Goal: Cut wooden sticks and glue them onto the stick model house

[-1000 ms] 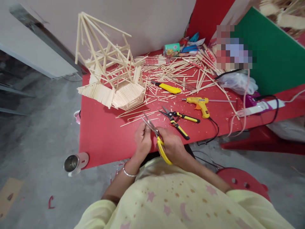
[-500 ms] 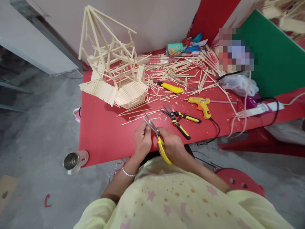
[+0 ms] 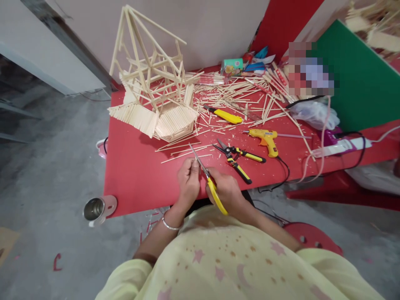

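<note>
My right hand (image 3: 227, 189) grips yellow-handled scissors (image 3: 215, 195), whose blades lie together and point away toward the back of the table. Close beside the blades, my left hand (image 3: 189, 180) is closed, thumb against fingers; anything pinched there is too small to make out. Beyond both hands several thin wooden sticks (image 3: 184, 153) lie on the red table (image 3: 137, 175). A framework of wooden sticks (image 3: 176, 121), with slatted panels low down and a peaked top, stands at the back left.
To the right of my hands lie black-and-yellow shears (image 3: 234, 155), a yellow utility knife (image 3: 229, 116) and a yellow glue gun (image 3: 265, 137) with its cord. Loose sticks (image 3: 231, 93) litter the back. A mug (image 3: 109, 205) stands at the left front corner, near a power strip's (image 3: 340, 146) opposite side.
The scissor blades were apart and have come together beside my left hand. Both hands stay almost in place; the whole view has shifted slightly.
</note>
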The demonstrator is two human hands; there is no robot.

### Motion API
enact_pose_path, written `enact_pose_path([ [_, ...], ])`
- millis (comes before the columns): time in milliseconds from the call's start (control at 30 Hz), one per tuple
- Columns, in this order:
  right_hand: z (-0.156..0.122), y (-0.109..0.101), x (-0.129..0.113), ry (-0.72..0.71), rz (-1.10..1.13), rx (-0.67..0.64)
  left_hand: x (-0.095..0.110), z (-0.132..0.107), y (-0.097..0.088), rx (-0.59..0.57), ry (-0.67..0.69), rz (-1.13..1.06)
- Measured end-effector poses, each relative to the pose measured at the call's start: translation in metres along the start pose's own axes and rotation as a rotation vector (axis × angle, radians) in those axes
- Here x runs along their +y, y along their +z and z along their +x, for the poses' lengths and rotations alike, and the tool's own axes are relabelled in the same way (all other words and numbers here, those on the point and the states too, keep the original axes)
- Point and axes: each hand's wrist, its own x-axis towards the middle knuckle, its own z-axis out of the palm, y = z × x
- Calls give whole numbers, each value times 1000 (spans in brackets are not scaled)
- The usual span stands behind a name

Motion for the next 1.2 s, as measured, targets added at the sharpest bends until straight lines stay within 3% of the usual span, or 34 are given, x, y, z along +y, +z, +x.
enact_pose_path([
  [67,2,-1,1,45,-35,-16,1,3,-3,18,-35,-69],
  [200,9,-1,14,173,-296,78,4,12,-13,60,-119,-212],
  [333,15,0,28,112,-442,64,8,20,-23,113,-214,-323],
  [433,16,-3,24,19,-396,77,13,22,-28,120,-265,-373],
  [633,39,-14,-13,-264,-91,298,18,22,-33,63,-348,-426],
  [767,66,-17,-32,-426,-16,284,19,23,-40,74,-353,-419],
  [1200,86,-7,-51,-575,69,368,30,35,-56,72,-298,-593],
])
